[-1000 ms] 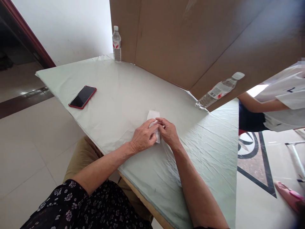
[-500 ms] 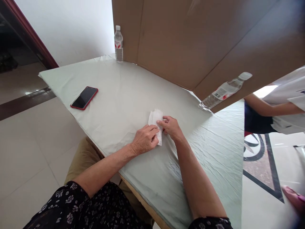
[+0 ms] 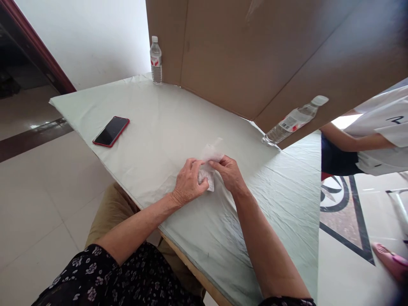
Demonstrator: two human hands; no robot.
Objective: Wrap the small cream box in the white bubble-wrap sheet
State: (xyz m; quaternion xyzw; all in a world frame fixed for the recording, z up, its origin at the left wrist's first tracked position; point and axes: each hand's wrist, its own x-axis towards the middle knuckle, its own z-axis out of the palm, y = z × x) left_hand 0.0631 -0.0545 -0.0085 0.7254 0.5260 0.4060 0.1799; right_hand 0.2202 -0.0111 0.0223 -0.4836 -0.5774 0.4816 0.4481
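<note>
Packet [image 3: 207,182] between both grips [image 3: 188,180]

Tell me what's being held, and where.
A thin white item: the right hand pinches its far part; the left hand is at its near part, grip unclear.

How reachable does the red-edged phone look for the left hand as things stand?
Probably yes: nothing stands between the left hand and the red-edged phone, though that hand is busy at the thin white piece.

White packet [image 3: 209,182] partly hidden by fingers [image 3: 195,166], co-worker [image 3: 393,129] cut off right
</note>
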